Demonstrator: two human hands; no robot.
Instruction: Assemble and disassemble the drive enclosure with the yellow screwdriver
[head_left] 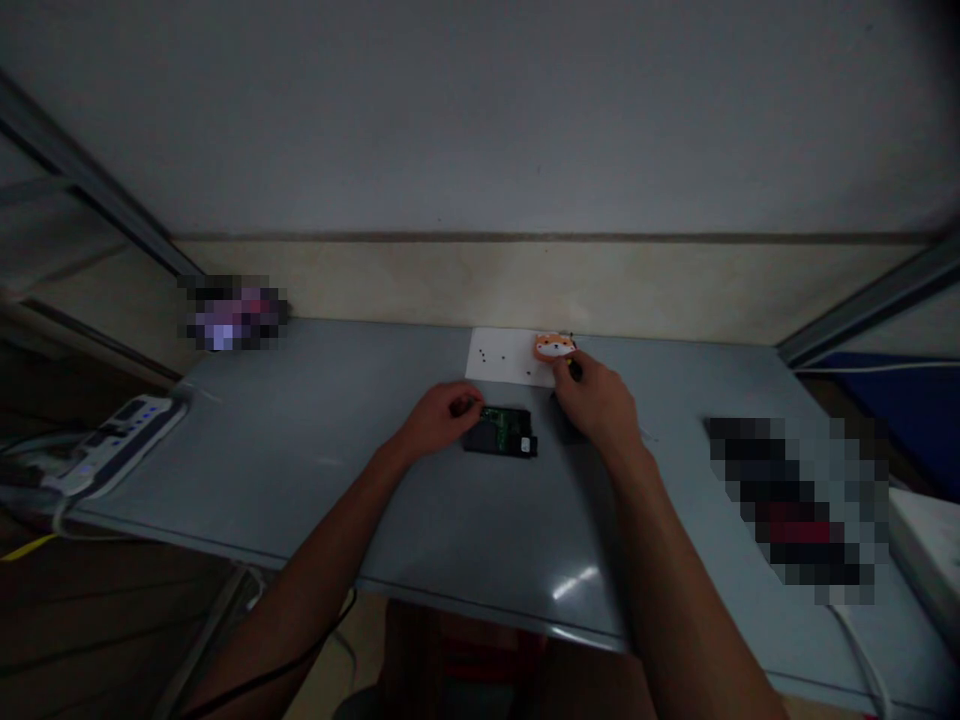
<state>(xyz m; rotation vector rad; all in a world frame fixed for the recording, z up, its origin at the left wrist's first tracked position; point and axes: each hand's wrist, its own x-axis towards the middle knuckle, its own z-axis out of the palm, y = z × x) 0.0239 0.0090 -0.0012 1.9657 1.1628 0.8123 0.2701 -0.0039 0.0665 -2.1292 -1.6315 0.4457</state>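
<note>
A black electronic device with a bared green circuit board [501,432] lies on the table. My left hand [441,415] is at its upper left corner, fingers curled and pinched together; whatever they may hold is too dark to make out. To the right, my right hand [596,395] is closed around a small dark object with a touch of yellow [575,369], mostly hidden by the fingers. That hand is beside an orange and white fox-face item [555,346]. A flat dark panel [568,422] lies partly under the right hand. Several tiny dark screw-like bits rest on a white sheet [491,368].
The grey table [420,510] meets a wall at the back. A white power strip [124,445] with cables is at the left edge. Blurred-out items stand at the back left [236,315] and lie at the right [787,505]. A white cable [859,640] runs off the right front.
</note>
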